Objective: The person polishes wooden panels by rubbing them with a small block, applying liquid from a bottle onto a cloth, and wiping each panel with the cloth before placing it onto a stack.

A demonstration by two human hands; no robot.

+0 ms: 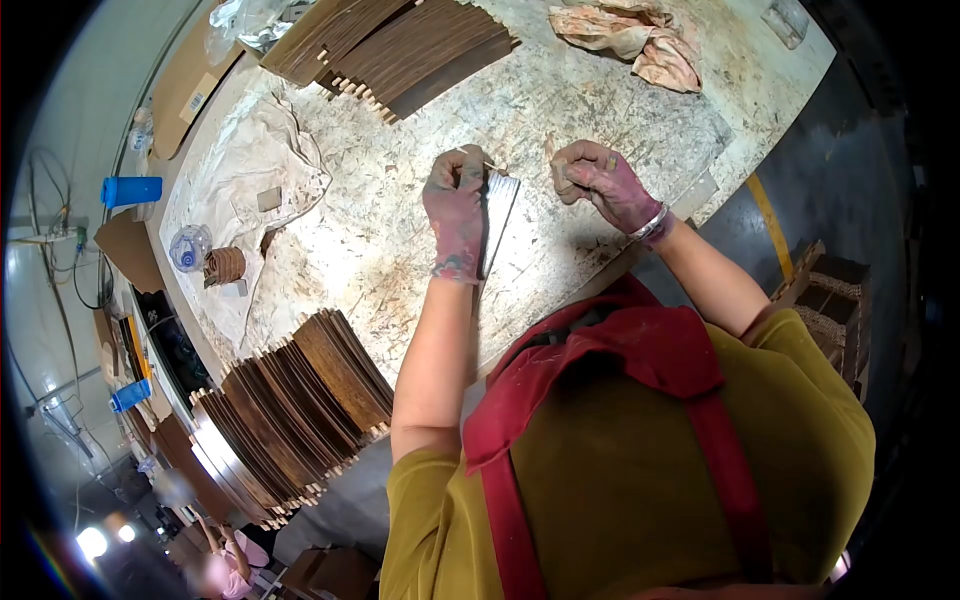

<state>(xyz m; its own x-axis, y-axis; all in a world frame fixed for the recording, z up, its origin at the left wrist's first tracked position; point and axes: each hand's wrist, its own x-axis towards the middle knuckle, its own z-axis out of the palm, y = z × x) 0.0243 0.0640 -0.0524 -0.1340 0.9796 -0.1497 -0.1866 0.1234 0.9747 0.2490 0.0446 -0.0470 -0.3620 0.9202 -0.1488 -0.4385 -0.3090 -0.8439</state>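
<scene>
My left hand (456, 205), in a stained purple glove, is closed at the upper end of a narrow wooden slat (499, 220). The slat has a dark edge, and its face shines pale under the light. A small light peg shows near my left fingertips. To the right, apart from the slat, my right hand (607, 186) hovers in a matching glove with its fingers curled together. Whatever those fingers may pinch is too small to make out. Below both hands lies the paint-smeared worktable (390, 240).
Dark slats with pegged ends lie stacked at the back (425, 55) and in a row at the near left (300, 405). A stained rag (665, 60), a white cloth (250, 170), a tape roll (224, 266) and a blue cup (132, 191) are around. Another person (235, 560) is at lower left.
</scene>
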